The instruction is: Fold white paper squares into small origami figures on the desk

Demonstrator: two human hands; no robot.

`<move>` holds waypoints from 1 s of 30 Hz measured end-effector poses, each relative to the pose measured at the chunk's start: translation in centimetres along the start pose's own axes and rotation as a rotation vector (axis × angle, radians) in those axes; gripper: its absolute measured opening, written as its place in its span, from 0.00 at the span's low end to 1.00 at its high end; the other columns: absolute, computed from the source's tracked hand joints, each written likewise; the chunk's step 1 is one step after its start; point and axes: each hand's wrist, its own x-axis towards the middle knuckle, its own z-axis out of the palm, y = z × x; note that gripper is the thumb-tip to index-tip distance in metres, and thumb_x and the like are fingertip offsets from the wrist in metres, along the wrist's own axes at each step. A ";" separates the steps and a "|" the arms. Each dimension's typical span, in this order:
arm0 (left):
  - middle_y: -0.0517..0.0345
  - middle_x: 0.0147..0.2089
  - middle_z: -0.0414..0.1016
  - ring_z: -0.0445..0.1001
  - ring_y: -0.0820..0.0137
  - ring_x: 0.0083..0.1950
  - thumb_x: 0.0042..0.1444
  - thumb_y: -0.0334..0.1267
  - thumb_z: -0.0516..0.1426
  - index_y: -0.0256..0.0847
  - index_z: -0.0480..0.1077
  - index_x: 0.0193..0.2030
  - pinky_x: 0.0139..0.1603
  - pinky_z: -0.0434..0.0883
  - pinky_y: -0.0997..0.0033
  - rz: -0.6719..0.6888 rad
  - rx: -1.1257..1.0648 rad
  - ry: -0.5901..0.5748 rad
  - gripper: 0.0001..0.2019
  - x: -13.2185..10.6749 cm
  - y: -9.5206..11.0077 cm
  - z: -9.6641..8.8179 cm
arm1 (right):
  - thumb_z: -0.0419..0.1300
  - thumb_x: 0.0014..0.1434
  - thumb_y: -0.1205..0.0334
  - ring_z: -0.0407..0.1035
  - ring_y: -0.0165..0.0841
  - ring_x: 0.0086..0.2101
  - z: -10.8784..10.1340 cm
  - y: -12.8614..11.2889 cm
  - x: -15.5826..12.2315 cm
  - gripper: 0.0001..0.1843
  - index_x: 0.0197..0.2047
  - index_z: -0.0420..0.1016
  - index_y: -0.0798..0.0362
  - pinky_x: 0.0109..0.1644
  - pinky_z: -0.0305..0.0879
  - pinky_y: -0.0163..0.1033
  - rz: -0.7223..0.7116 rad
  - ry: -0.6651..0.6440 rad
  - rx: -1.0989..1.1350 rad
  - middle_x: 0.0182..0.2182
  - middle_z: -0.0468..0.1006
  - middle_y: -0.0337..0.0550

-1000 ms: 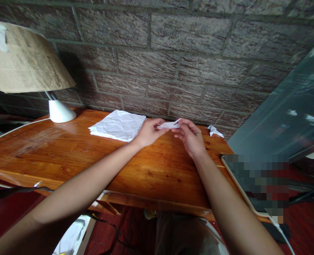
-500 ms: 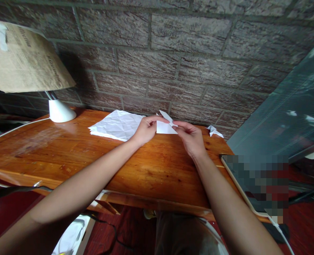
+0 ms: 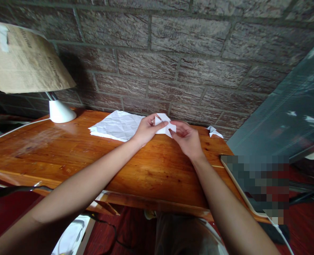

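Between my two hands, above the back of the wooden desk, is a small white folded paper (image 3: 162,129) with pointed flaps. My left hand (image 3: 147,130) grips it from the left, the thumb lying across its face and the other fingers partly behind it. On the right side, my right hand (image 3: 187,139) pinches a flap between thumb and fingers. Creased white sheets (image 3: 117,124) lie on the desk just left of my left hand. A small folded white paper piece (image 3: 214,132) rests at the back right, apart from my right hand.
A white lamp (image 3: 61,111) with a newsprint shade (image 3: 29,60) stands at the left of the desk (image 3: 157,170). A tablet-like device (image 3: 242,184), partly blurred out, lies at the right edge with a cable (image 3: 283,237). A brick-patterned wall (image 3: 157,67) rises behind.
The folded paper has been turned so its flapped face shows. My left thumb has come over its front, and my right hand has shifted slightly left.
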 end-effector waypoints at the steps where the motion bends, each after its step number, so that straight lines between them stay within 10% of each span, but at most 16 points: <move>1: 0.61 0.32 0.80 0.75 0.73 0.33 0.40 0.45 0.74 0.38 0.77 0.36 0.40 0.70 0.72 -0.007 0.015 0.007 0.19 0.0 -0.1 -0.1 | 0.70 0.51 0.61 0.77 0.36 0.49 0.0 0.0 0.0 0.16 0.45 0.83 0.45 0.60 0.72 0.45 -0.010 -0.008 -0.013 0.51 0.80 0.43; 12: 0.60 0.32 0.81 0.75 0.72 0.31 0.39 0.45 0.74 0.38 0.77 0.33 0.38 0.71 0.70 -0.055 -0.029 0.096 0.18 0.1 -0.2 -0.4 | 0.65 0.53 0.66 0.75 0.33 0.39 -0.2 -0.1 -0.3 0.19 0.49 0.81 0.44 0.53 0.72 0.43 -0.084 -0.088 -0.258 0.42 0.81 0.40; 30: 0.52 0.47 0.82 0.81 0.66 0.41 0.45 0.49 0.72 0.40 0.76 0.47 0.42 0.75 0.69 -0.194 -0.209 -0.035 0.25 0.0 1.0 0.0 | 0.68 0.54 0.43 0.74 0.31 0.29 0.1 -0.8 0.1 0.19 0.40 0.80 0.49 0.31 0.68 0.36 0.109 0.116 -0.074 0.31 0.82 0.40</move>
